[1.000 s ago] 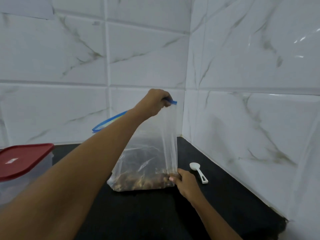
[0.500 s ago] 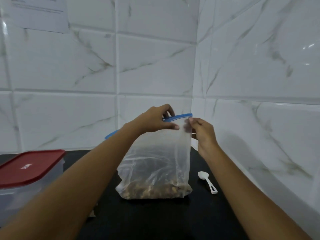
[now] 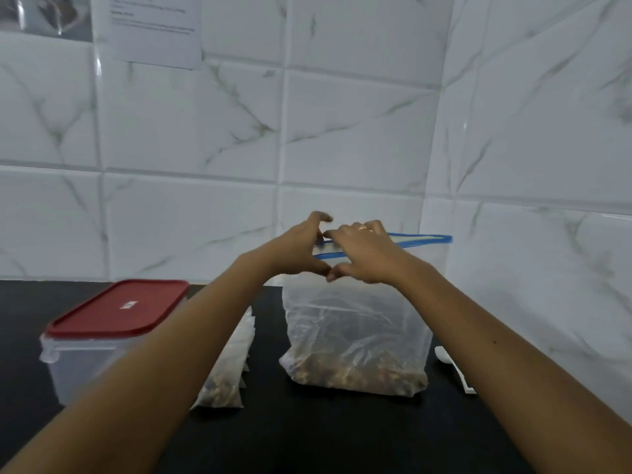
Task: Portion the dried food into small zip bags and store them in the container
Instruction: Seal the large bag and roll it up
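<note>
Now; zip bag upright, blue-rimmed; brown dried food inside; left hand, right hand fingers pinch its top

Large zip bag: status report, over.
Left hand and right hand both pinching blue zip strip at one end. Large zip bag upright, mouth gaping, dried food at bottom. Red-lidded container alongside, lid on.

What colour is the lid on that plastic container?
Red; the lid shows clearly in the head view, on the clear container.

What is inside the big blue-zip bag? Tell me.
Brown dried food lies along the bottom of the bag; the left hand and right hand, gripping its top, hide that part.
</note>
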Available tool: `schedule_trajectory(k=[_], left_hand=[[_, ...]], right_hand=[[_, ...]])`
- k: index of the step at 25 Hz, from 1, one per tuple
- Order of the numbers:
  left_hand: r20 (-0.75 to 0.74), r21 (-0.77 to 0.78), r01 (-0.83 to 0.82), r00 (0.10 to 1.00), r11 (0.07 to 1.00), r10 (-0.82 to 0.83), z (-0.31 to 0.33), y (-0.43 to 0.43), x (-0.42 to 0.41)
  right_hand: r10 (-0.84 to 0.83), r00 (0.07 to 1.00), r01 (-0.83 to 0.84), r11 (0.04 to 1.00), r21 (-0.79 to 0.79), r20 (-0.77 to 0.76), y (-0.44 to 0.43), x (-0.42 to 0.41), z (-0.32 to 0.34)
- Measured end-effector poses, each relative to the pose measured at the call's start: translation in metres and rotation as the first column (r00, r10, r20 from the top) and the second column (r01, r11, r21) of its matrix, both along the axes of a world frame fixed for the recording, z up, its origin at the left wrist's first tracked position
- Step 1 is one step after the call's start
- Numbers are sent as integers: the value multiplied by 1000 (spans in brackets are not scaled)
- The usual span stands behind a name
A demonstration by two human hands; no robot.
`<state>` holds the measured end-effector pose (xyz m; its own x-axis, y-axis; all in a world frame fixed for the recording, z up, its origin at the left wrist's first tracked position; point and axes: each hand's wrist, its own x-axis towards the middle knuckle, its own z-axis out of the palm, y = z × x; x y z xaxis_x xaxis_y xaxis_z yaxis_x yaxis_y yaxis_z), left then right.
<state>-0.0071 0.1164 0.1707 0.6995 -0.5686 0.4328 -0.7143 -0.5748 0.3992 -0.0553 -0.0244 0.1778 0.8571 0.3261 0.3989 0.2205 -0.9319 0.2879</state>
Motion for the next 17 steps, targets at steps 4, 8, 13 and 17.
schedule_trajectory(k=[4, 8, 13, 17], left_hand=[[-226, -416, -51, 973, 908, -49, -37, 27, 6], [-431, -456, -133, 898, 880, -88, -99, 23, 11], [-367, -755, -160, 907, 636, -207, -120, 5, 4], [-496, -779, -306, 835, 548, -239, -146, -2, -2]], right_hand=[[-16, 998, 28, 982, 184, -66, -12, 13, 12], [-27, 994, 46, 983, 177, -106, -6, 14, 12], [61, 985, -33, 986, 164, -164, 24, 25, 4], [86, 987, -42, 954, 296, -135, 28, 30, 4]])
